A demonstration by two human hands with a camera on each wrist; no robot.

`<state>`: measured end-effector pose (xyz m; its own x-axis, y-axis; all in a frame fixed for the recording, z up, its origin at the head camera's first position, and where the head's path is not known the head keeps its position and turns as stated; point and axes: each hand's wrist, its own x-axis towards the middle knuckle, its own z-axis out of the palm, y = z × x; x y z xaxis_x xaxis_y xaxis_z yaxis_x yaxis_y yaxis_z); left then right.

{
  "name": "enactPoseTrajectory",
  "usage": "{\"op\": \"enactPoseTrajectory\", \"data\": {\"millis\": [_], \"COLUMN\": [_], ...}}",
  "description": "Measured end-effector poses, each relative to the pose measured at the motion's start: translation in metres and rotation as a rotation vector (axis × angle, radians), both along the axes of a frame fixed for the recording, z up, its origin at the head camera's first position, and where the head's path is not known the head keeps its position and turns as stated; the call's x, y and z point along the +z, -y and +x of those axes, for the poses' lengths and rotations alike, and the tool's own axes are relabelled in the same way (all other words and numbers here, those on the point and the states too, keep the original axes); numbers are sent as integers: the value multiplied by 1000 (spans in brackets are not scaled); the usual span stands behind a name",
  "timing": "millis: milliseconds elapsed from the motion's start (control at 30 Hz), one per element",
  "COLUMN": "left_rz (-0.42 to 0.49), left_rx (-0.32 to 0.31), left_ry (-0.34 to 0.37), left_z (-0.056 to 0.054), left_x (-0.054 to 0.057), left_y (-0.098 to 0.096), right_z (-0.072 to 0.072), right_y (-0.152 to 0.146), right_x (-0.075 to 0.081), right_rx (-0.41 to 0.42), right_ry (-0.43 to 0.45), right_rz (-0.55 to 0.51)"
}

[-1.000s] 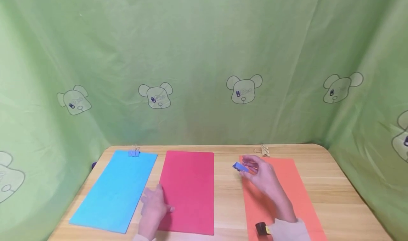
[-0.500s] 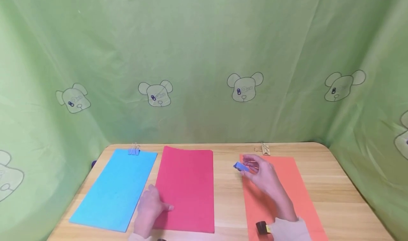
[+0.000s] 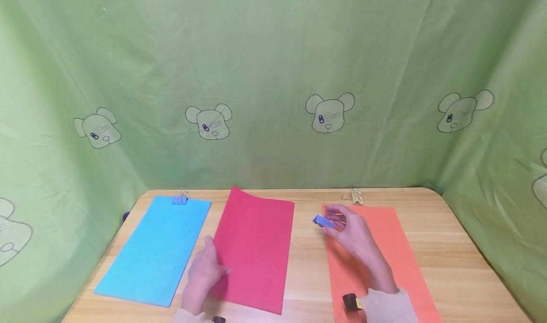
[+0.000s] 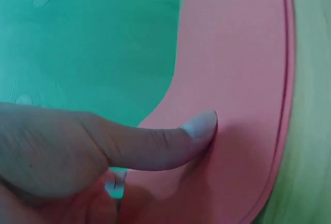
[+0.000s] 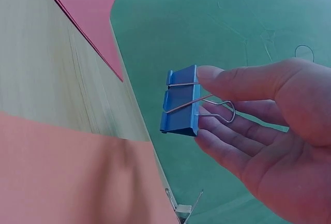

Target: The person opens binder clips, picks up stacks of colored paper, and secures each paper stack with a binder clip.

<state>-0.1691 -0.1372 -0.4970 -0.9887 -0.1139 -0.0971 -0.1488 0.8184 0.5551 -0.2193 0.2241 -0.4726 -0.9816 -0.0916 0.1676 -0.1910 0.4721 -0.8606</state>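
My left hand (image 3: 204, 268) grips the left edge of a red paper stack (image 3: 256, 251), its thumb lying on top. The stack's left side is raised and bowed, as the left wrist view also shows, with layered sheets along the far edge. The fingers beneath are hidden. Between thumb and fingers, my right hand (image 3: 352, 230) pinches a blue binder clip (image 5: 181, 100) above the left edge of an orange paper stack (image 3: 384, 247). The clip's wire handles show in the right wrist view.
A blue paper stack (image 3: 155, 251) lies at left with another blue binder clip (image 3: 179, 200) on its far edge. A gold binder clip (image 3: 356, 197) sits beyond the orange stack. The wooden table (image 3: 444, 247) meets a green curtain (image 3: 273, 76) at the back.
The red stack's left side has lifted and its far left corner has risen, the stack turning slightly. My left hand has tilted up with it. The right hand holds the clip nearly still.
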Motion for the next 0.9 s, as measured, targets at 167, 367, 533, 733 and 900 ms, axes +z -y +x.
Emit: {"op": "enactPoseTrajectory", "data": {"millis": [167, 367, 533, 733, 900], "left_rz": [183, 471, 682, 952, 1213], "left_rx": [-98, -19, 119, 324, 389], "left_ry": [-4, 62, -17, -132, -122], "left_z": [-3, -5, -7, -13, -19], "left_x": [0, 5, 9, 13, 9], "left_y": [21, 44, 53, 49, 43], "right_z": [-2, -4, -4, -1, 0], "right_y": [2, 2, 0, -3, -5], "right_x": [0, 0, 0, 0, 0], "right_rx": [0, 1, 2, -1, -14], "right_ry": [-6, -9, 2, 4, 4], "right_rz": [-2, 12, 12, -5, -1]}}
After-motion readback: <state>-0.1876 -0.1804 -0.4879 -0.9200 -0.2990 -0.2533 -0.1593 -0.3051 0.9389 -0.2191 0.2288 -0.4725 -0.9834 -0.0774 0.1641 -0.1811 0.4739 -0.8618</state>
